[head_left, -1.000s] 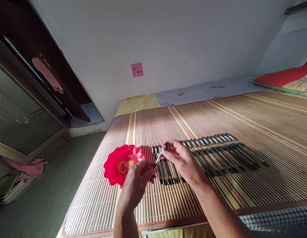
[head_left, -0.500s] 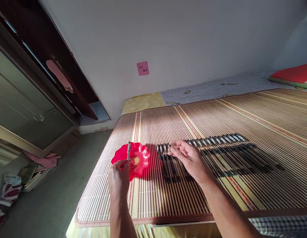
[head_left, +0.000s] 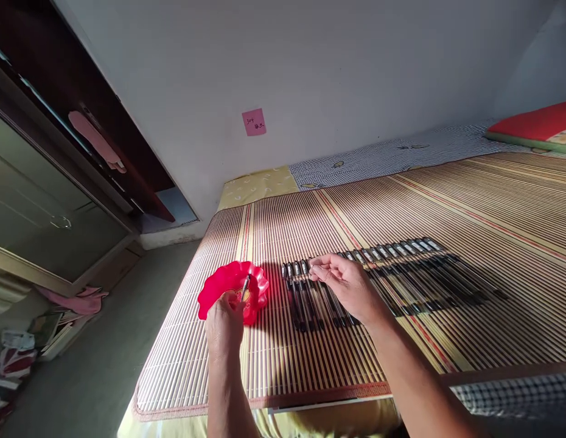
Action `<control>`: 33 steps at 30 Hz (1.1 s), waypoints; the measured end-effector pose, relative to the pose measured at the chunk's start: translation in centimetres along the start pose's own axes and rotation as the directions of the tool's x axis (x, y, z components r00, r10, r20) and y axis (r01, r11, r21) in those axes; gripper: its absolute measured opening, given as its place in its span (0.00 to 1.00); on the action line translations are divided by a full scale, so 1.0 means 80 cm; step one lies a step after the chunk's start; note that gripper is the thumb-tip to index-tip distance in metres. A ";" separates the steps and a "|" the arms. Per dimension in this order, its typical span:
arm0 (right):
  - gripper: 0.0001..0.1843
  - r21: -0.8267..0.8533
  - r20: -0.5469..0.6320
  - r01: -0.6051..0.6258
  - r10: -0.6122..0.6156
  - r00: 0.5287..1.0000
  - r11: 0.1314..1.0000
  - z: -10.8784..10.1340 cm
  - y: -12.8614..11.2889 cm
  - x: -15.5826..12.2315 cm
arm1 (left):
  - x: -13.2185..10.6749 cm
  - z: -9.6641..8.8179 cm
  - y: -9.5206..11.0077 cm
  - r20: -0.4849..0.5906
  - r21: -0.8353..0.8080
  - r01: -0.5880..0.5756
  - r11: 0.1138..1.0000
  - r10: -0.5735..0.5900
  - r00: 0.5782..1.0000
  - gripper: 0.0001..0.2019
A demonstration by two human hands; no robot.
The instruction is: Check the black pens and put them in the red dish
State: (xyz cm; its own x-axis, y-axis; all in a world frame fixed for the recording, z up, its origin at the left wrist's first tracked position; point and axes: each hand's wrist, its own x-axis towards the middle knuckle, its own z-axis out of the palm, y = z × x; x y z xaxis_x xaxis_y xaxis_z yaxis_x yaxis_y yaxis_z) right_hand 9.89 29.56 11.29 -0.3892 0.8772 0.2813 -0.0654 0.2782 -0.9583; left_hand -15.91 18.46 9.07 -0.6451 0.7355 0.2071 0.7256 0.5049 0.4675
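Note:
My left hand (head_left: 224, 322) is closed on a black pen (head_left: 245, 288), which it holds over the red scalloped plastic dish (head_left: 219, 286) on the bamboo mat (head_left: 310, 219). My right hand (head_left: 344, 283) hovers over the left part of a long row of black pens (head_left: 401, 274) laid side by side on the mat. Its fingers are pinched together at the top end of one pen in the row; whether they grip it I cannot make out.
The mat covers a bed with a yellow and a grey patterned sheet (head_left: 378, 158) by the white wall. A pink sticky note (head_left: 254, 121) is on the wall. A red cushion (head_left: 534, 125) lies far right. A dark cabinet (head_left: 59, 170) and floor clutter are left.
A second ago both hands held one pen together over the row. My left hand carried it left to the red dish and lowered it; my right hand stayed over the row.

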 end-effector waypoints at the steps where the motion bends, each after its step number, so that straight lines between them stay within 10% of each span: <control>1: 0.14 -0.030 0.001 0.006 -0.006 1.000 1.000 -0.001 0.001 0.000 | 0.001 0.001 0.000 0.016 -0.002 -0.009 1.000 0.009 1.000 0.09; 11: 0.16 -0.615 0.210 0.089 0.054 0.976 0.784 0.013 0.012 -0.012 | -0.018 0.001 0.054 -0.006 -0.105 -0.109 0.988 0.109 0.994 0.10; 17: 0.13 -0.633 0.203 0.043 0.112 0.973 0.773 0.003 0.006 -0.008 | -0.055 0.027 0.104 0.349 -0.127 -0.273 0.954 0.301 0.888 0.17; 33: 0.10 -0.591 0.169 0.022 0.096 0.981 0.806 -0.005 0.004 -0.009 | -0.065 0.049 0.115 0.324 0.069 -0.141 0.988 0.111 0.939 0.16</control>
State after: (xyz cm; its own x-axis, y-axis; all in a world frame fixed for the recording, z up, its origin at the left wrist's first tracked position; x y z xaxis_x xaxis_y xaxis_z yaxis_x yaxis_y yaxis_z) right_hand 10.54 29.18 10.83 -0.5432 0.8212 0.1749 0.4814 0.4753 -0.7365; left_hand -4.97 21.03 8.91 -0.4476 0.8936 -0.0323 0.8240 0.4263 0.3732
